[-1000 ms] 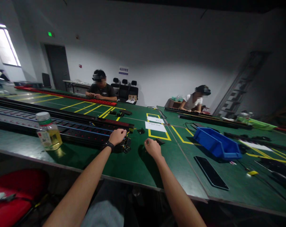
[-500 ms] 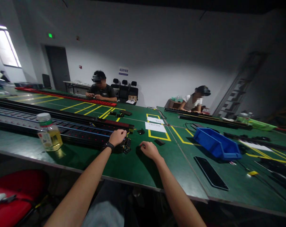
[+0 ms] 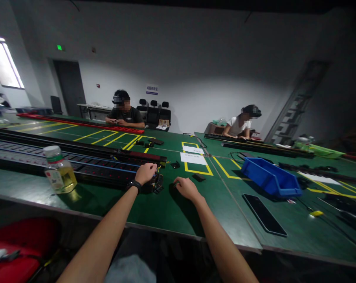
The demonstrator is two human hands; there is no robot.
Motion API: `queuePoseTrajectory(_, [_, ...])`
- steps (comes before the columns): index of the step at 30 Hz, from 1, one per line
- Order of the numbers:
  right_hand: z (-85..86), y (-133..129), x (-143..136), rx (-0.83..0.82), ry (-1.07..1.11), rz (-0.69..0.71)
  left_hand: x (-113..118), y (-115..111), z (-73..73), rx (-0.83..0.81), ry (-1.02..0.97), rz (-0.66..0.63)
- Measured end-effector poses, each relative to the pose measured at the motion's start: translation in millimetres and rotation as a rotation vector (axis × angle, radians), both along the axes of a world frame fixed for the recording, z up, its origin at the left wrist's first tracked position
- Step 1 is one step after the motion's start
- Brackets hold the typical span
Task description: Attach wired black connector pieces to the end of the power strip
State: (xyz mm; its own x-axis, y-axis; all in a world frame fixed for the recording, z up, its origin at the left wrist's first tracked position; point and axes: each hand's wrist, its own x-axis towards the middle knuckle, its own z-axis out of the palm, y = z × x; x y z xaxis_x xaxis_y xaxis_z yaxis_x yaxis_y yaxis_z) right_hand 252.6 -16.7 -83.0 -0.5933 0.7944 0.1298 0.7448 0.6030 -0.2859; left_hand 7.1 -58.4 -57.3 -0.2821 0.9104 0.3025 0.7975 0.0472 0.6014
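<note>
My left hand (image 3: 146,173), with a black band at the wrist, rests at the right end of a long black rail assembly (image 3: 107,169). Its fingers are curled beside a cluster of wires and small black parts (image 3: 158,184); what they hold, if anything, is too small to make out. To the right, my right hand (image 3: 186,188) is over the green table (image 3: 178,218), fingers bent inward and closed, and anything between them is hidden. A small black piece (image 3: 175,165) and a flat dark piece (image 3: 199,177) lie beyond it.
A bottle of yellow liquid (image 3: 60,169) stands at the left. On the right are a blue bin (image 3: 269,179) and a phone (image 3: 265,214). White papers (image 3: 193,158) lie within yellow tape. Two people sit across the table, at long rails.
The view has shifted slightly. Both hands keep nearly the same places, and the left hand's fingers remain at the rail's end.
</note>
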Motion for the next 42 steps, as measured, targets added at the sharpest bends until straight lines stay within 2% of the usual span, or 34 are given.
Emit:
queuePoseTrajectory(15, [3.9,-4,-5,0.007,-0.001,-0.001,-1,-2,2.0,-0.005,-0.056,-0.012])
queuePoseTrajectory(25, [1.0,-2,1,-0.096,0.034,0.057,-3,-5,4.0,-0.041,-0.103,-0.002])
queuePoseTrajectory(33, [-0.1,-8,-2,-0.067,-0.04,0.028,-3,-5,4.6,-0.04,-0.196,0.001])
queuePoseTrajectory(42, [0.9,-16,-4,-0.024,-0.048,0.036,-4,-3,1.6,-0.072,-0.203,-0.017])
